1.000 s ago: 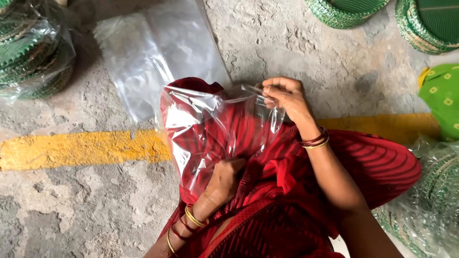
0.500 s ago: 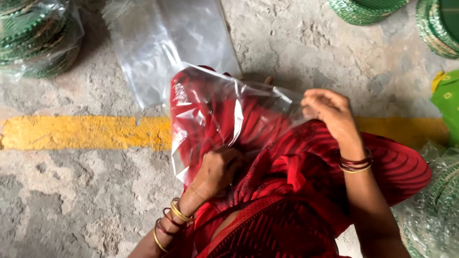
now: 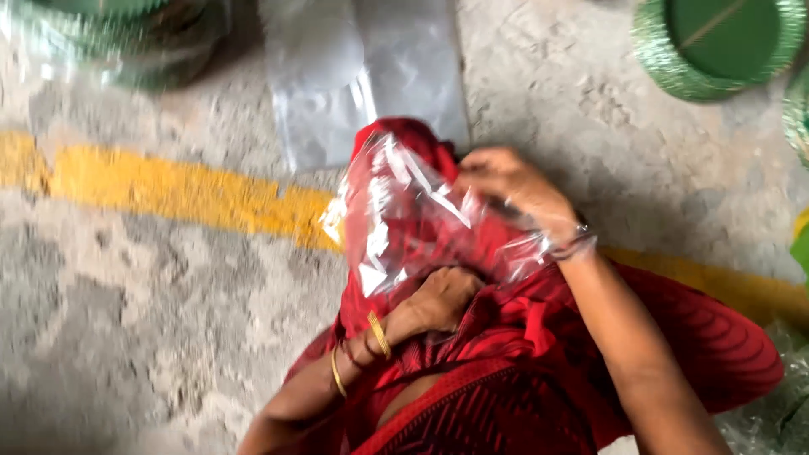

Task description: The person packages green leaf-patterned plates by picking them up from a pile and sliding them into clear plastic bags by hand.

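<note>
A clear plastic bag [image 3: 404,215] is spread over my lap, above red pleated cloth [image 3: 506,379]. My left hand [image 3: 438,303], with gold bangles at the wrist, grips the bag's lower edge from underneath. My right hand [image 3: 514,190], wearing dark bangles, pinches the bag's upper right edge. The bag looks flat, and I cannot tell whether anything is inside it. The picture is blurred by motion.
More clear plastic bags [image 3: 371,76] lie on the concrete floor ahead. A stack of green round plates [image 3: 716,42] sits at the top right, and bagged green plates [image 3: 109,34] at the top left. A yellow painted line [image 3: 168,190] crosses the floor.
The view has swung, shifting the scene. My right hand moved left along the bag's top edge toward the middle. My left hand keeps its grip below.
</note>
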